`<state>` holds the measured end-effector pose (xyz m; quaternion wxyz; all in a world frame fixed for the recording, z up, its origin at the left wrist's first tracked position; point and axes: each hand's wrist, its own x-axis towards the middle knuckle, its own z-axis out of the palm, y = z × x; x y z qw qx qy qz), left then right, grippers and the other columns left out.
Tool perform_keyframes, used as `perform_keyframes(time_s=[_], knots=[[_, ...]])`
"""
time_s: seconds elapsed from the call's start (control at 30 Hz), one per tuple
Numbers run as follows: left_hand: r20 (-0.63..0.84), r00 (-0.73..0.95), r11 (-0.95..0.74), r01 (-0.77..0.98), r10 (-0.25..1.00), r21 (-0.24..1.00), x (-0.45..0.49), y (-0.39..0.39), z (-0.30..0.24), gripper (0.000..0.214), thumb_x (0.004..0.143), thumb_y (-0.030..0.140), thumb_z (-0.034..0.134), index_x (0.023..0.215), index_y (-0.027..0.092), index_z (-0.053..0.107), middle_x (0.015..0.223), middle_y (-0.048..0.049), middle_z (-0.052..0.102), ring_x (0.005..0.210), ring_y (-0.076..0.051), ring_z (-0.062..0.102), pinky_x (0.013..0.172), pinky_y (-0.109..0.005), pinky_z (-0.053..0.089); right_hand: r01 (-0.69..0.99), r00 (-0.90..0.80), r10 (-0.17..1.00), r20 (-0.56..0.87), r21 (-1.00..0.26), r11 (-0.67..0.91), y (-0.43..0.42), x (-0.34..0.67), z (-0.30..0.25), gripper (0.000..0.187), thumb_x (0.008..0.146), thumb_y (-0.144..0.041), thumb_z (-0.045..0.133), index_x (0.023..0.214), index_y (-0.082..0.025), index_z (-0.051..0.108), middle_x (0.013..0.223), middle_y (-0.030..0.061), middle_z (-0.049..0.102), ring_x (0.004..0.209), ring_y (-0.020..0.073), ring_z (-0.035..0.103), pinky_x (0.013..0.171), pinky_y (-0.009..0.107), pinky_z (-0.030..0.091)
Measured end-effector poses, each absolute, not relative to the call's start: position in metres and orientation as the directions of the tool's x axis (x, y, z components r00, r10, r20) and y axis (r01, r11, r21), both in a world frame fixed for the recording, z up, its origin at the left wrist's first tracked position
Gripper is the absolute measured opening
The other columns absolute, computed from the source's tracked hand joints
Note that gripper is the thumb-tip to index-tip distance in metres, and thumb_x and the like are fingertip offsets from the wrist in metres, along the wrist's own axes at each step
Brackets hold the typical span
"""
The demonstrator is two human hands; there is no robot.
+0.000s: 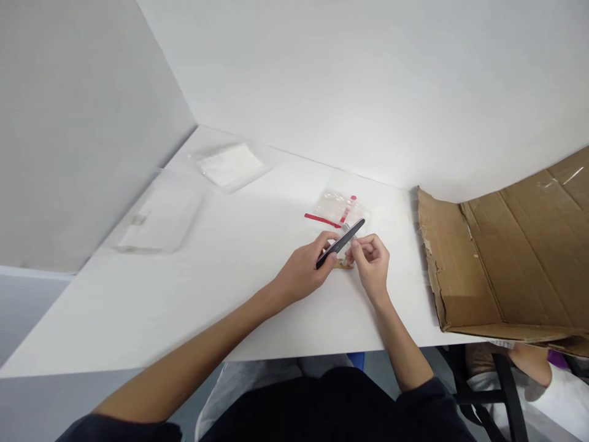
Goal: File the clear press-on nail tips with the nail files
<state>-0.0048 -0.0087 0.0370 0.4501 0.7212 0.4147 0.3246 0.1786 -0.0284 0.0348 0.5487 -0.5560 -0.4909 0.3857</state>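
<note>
Now our left hand (301, 270) grips slim, black, flat bar-like object (342, 242) above smooth white surface (257, 307); our right hand (373, 263) curls close (hold unclear); glossy, crinkled, red-striped clear plastic (330, 204) lies beyond.

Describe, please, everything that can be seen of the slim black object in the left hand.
The slim black bar-shaped object has a smooth-looking face, a paler edge and a rounded far end; its material, perhaps plastic or glass, is unclear. The left hand grips its near part, holding it aslant over the flat white table, far end toward the right. The right hand is close beside it; contact is unclear.
</note>
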Motion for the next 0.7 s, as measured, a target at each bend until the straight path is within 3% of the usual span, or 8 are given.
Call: perform_keyframes(time_s=[0.7], knots=[[0.138, 0.378, -0.284, 0.366, 0.916, 0.886, -0.0041, -0.0076, 0.0327, 0.025, 0.101, 0.026, 0.049, 0.124, 0.023, 0.057, 0.07, 0.0074, 0.056, 0.058, -0.014, 0.052, 0.06, -0.026, 0.039, 0.027, 0.112, 0.99, 0.091, -0.996, 0.088, -0.0279, 0.1798, 0.0325, 0.036, 0.095, -0.057, 0.075, 0.091, -0.023, 0.062, 0.07, -0.0014, 0.073, 0.056, 0.0131, 0.064, 0.054, 0.027, 0.055]])
